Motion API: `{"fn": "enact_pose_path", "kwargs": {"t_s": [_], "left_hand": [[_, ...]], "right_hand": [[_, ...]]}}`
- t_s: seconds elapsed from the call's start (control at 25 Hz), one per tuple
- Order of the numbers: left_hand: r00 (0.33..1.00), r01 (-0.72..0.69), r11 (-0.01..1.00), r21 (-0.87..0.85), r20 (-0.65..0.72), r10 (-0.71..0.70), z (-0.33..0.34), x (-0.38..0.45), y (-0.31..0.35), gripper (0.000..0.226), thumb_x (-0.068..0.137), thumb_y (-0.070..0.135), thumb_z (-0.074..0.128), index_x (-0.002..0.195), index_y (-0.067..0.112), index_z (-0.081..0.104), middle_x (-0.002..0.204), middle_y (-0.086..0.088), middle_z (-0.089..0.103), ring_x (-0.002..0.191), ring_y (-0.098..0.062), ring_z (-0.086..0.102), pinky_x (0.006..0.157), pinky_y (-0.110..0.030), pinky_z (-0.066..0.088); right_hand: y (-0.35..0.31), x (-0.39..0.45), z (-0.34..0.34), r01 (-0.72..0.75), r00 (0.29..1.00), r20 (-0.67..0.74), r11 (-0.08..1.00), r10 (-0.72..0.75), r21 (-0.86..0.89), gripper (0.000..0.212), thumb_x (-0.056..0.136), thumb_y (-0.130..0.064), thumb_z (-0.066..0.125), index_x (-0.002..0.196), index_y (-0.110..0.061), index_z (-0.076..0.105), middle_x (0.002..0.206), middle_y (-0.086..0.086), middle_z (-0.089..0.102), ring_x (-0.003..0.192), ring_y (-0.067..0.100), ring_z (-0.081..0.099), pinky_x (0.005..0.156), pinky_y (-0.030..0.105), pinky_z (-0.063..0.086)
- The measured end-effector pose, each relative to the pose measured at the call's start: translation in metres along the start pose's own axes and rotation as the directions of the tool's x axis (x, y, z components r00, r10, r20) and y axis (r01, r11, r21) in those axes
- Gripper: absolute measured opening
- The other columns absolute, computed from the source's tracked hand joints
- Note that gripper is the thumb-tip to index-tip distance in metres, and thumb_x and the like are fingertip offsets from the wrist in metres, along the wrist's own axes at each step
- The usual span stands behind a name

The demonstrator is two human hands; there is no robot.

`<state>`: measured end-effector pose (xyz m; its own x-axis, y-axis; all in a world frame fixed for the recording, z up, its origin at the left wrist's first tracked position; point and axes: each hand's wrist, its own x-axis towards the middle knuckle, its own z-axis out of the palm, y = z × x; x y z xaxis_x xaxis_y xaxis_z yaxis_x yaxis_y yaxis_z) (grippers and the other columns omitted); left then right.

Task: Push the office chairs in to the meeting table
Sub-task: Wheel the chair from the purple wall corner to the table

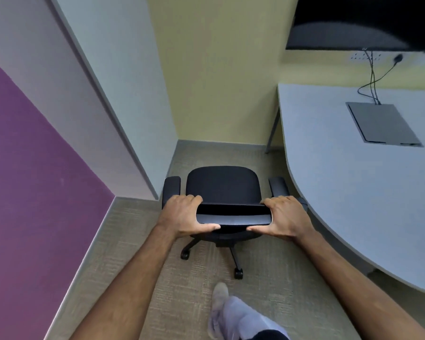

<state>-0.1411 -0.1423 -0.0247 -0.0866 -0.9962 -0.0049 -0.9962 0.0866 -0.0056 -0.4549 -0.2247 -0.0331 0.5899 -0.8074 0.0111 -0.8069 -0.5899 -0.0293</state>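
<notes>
Black fabric-padded office chair (222, 186) on ribbed beige carpet (138, 241), beside the curved pale-grey bench (353, 182); left grip (185, 215) and right grip (284, 217) clasp its backrest's ends.

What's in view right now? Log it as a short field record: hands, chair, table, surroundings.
left hand: gripping the left end of the backrest top, thumb toward the person
right hand: gripping the right end of the same backrest
office chair: black, armrests, on castors, seat facing the corner, not under the table
meeting table: pale top with curved edge, to the chair's right
table hatch: grey panel with cables running up to the wall
screen: dark, wall-mounted above the table
floor: beige carpet
</notes>
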Motion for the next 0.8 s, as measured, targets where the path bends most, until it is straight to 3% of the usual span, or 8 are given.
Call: {"fn": "enact_pose_path", "kwargs": {"t_s": [0.2,0.48,0.8], "left_hand": [[0.994,-0.106,0.994,-0.005,-0.002,0.106,0.001,0.069,-0.034,0.102,0.065,0.106,0.033,0.119,0.025,0.065,0.102,0.008,0.071,0.09,-0.019,0.065,0.077,-0.037,0.044],[0.967,-0.253,0.966,-0.05,0.003,0.253,0.003,0.177,-0.081,0.104,0.067,0.106,0.032,0.122,0.025,0.064,0.109,0.005,0.071,0.094,-0.02,0.065,0.082,-0.038,0.048],[0.891,-0.453,0.891,-0.042,-0.038,0.451,0.008,0.298,-0.127,0.113,0.062,0.11,0.017,0.117,0.024,0.066,0.101,0.006,0.071,0.085,-0.02,0.064,0.073,-0.036,0.042]], "right_hand": [[0.005,0.044,0.004,-0.112,0.993,-0.037,0.994,0.112,0.006,0.116,0.063,-0.115,0.023,0.122,-0.029,0.075,0.099,-0.009,0.079,0.094,0.017,0.073,0.092,0.039,0.054],[0.016,0.114,0.004,-0.271,0.961,-0.054,0.962,0.273,0.043,0.116,0.061,-0.116,0.024,0.122,-0.031,0.075,0.101,-0.01,0.079,0.096,0.017,0.073,0.092,0.039,0.054],[0.017,0.187,0.001,-0.44,0.895,-0.069,0.898,0.441,0.027,0.109,0.061,-0.115,0.028,0.113,-0.031,0.075,0.097,-0.011,0.079,0.094,0.019,0.073,0.088,0.038,0.054]]}}
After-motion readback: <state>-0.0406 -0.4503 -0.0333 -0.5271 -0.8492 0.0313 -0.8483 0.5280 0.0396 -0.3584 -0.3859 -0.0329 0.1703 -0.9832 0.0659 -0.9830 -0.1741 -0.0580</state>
